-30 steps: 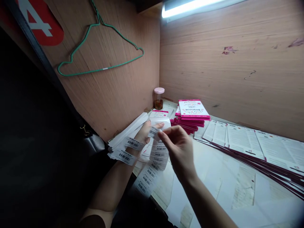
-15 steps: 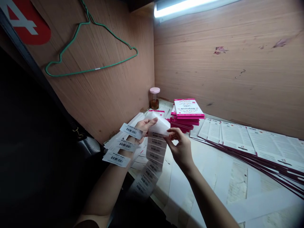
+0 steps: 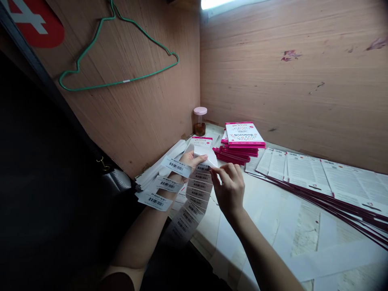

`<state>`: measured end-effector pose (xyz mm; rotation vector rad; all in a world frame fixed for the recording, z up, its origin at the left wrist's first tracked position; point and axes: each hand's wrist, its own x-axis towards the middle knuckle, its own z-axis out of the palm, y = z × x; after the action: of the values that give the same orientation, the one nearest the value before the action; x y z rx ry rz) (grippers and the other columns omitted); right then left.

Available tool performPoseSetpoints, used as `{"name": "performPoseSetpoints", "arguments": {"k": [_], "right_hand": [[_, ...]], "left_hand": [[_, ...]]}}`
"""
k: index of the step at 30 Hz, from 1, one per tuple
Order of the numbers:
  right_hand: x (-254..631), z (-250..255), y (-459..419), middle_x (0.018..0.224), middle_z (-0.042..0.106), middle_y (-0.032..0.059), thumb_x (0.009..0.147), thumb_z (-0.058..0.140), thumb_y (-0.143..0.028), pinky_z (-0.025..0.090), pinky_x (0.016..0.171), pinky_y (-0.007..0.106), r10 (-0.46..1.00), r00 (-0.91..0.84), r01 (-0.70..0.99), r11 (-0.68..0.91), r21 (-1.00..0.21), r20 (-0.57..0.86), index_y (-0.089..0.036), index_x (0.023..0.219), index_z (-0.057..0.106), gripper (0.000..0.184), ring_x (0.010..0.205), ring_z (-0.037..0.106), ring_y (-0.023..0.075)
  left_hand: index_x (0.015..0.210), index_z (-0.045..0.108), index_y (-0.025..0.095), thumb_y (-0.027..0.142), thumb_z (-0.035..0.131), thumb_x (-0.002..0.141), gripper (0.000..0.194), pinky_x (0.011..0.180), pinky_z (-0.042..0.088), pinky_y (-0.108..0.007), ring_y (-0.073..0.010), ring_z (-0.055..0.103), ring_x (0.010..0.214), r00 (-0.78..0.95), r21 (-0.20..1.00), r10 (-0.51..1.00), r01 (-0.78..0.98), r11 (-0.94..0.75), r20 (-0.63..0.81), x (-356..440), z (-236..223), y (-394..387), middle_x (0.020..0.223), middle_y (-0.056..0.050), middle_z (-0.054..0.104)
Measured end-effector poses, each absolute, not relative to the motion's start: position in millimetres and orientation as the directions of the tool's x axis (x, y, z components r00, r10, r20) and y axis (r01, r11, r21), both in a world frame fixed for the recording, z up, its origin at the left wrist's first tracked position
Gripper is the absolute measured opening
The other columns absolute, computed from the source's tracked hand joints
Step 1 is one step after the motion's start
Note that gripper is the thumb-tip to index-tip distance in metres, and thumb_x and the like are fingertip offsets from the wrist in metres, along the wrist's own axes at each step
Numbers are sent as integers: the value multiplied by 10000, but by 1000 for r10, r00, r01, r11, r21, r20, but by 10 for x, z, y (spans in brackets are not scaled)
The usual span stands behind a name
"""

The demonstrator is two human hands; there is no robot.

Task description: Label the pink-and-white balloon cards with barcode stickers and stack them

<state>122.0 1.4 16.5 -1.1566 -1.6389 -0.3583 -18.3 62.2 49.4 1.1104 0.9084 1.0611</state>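
At the corner of the paper-covered bench (image 3: 257,210), I read the left hand (image 3: 194,161) clamped on the barcode label strip (image 3: 197,194), lifting it clear; the right hand (image 3: 228,190) pinches its top edge. Spare labels (image 3: 176,166) sit along the left forearm (image 3: 142,238), within reach.

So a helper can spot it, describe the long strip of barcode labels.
In the wooden corner stands a pink-lidded jar. In front of it, the person's left hand holds a white sheet, and the strip runs down from it. Unlike the separate labels on the left forearm, it is one connected run.
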Motion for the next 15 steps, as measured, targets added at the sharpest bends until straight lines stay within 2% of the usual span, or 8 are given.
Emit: {"name": "performPoseSetpoints", "arguments": {"k": [4, 7, 9, 12, 13, 15], "right_hand": [[1172, 281, -207, 785, 522, 50, 901, 520, -126, 429, 695, 329, 548, 16, 799, 496, -341, 836, -197, 799, 571, 135, 769, 458, 193], [1105, 463, -599, 801, 544, 50, 880, 534, -110, 437, 695, 331, 608, 52, 722, 525, -451, 792, -198, 832, 553, 102, 790, 491, 196], [1000, 550, -849, 778, 555, 31, 873, 535, -105, 446, 654, 293, 708, 50, 555, 567, -609, 704, -201, 833, 541, 104, 748, 512, 169], [711, 495, -1004, 722, 574, -3, 877, 536, -149, 457, 568, 223, 871, -164, 169, 486, -857, 462, -205, 801, 532, 94, 641, 534, 117], [595, 423, -993, 707, 579, -9, 873, 543, -169, 456, 550, 213, 889, -229, 102, 428, -898, 397, -205, 789, 532, 92, 614, 534, 110], [383, 235, -927, 697, 581, -7, 863, 548, -187, 452, 541, 215, 908, -232, 115, 383, -917, 350, -202, 763, 531, 102, 592, 531, 109]], "left_hand": [[858, 674, 178, 340, 804, 679, 274, 696, 518, -332, -203, 659, 725, 253, 970, 958, -163, 178, -133, -221, 483, 687, 794, -52, 706], [830, 667, 206, 322, 811, 663, 249, 680, 524, -359, -232, 662, 727, 263, 940, 935, -180, 289, -237, -279, 490, 781, 773, -61, 701], [836, 653, 190, 335, 810, 673, 268, 673, 519, -374, -240, 657, 709, 260, 922, 922, -188, 340, -287, -294, 500, 829, 735, -64, 690], [874, 637, 141, 353, 803, 706, 317, 672, 508, -382, -248, 652, 714, 249, 922, 921, -172, 346, -299, -250, 517, 841, 723, -79, 684], [896, 637, 124, 353, 795, 724, 327, 681, 509, -383, -252, 654, 735, 248, 927, 925, -170, 335, -289, -225, 522, 830, 745, -90, 687], [958, 637, 98, 359, 752, 784, 334, 715, 520, -383, -248, 658, 792, 239, 941, 939, -173, 292, -248, -178, 528, 801, 829, -110, 693]]}}
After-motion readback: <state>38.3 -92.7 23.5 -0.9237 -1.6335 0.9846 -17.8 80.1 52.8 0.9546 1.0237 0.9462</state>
